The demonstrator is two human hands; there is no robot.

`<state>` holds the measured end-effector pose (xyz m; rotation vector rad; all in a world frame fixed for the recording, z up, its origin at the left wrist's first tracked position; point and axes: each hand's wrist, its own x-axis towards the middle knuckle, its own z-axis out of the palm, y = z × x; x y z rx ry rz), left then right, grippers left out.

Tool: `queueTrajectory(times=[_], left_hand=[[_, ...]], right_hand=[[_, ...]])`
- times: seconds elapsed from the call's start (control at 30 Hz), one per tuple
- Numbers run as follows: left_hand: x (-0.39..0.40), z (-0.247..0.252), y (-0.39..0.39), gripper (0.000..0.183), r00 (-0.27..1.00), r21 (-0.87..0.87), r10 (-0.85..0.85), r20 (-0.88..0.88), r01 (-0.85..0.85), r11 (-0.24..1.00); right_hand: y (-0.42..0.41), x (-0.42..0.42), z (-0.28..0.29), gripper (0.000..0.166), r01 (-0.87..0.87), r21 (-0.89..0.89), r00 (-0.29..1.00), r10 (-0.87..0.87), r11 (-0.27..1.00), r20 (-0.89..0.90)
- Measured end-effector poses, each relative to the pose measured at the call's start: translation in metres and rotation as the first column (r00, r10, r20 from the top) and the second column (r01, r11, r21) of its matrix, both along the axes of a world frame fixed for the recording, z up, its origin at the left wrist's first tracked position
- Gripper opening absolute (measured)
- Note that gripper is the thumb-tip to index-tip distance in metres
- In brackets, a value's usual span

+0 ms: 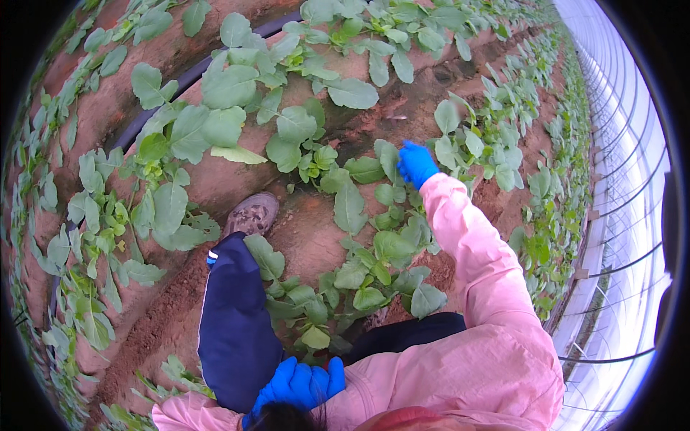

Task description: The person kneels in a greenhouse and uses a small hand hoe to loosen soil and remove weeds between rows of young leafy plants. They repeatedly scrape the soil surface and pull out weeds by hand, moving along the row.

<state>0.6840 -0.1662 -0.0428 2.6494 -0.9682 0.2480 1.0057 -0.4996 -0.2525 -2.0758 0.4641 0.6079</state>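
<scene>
My right hand (416, 164), in a blue glove, reaches out at the upper right beside the broad leaves of a green leafy plant (387, 156). Its fingers look curled; whether they hold anything is hidden. My left hand (302, 383), also in a blue glove, lies by my body at the bottom centre with its fingers bent, near the pink right side of my jacket (442, 372). What is under that palm cannot be seen. Between my legs grows a row of leafy plants (372, 269).
A black hose (186, 80) runs along the soil at the upper left. More leafy rows stand left (170, 207) and right (504, 145). My shoe (252, 213) is on the soil. Translucent sheeting with curved ribs (625, 161) forms the right side.
</scene>
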Motion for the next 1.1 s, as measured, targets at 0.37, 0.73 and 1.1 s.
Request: queueTrajectory(times=[0.37, 0.73, 1.1], left_hand=[[0.0, 0.007, 0.006, 0.026, 0.997, -0.038, -0.005, -0.078, 0.002, 0.999], [0.003, 0.008, 0.009, 0.032, 0.986, -0.004, -0.079, -0.144, 0.079, 0.997], [-0.001, 0.018, 0.012, 0.033, 0.978, 0.035, -0.049, -0.203, 0.057, 0.998]], right_hand=[[-0.025, 0.037, 0.002, 0.031, 0.186, -0.293, 0.935, -0.078, 0.938, 0.346], [0.025, -0.006, 0.012, 0.018, 0.275, -0.056, 0.961, -0.276, 0.96, -0.004], [-0.005, -0.004, 0.02, 0.039, -0.055, -0.44, 0.955, 0.176, 0.896, 0.238]])
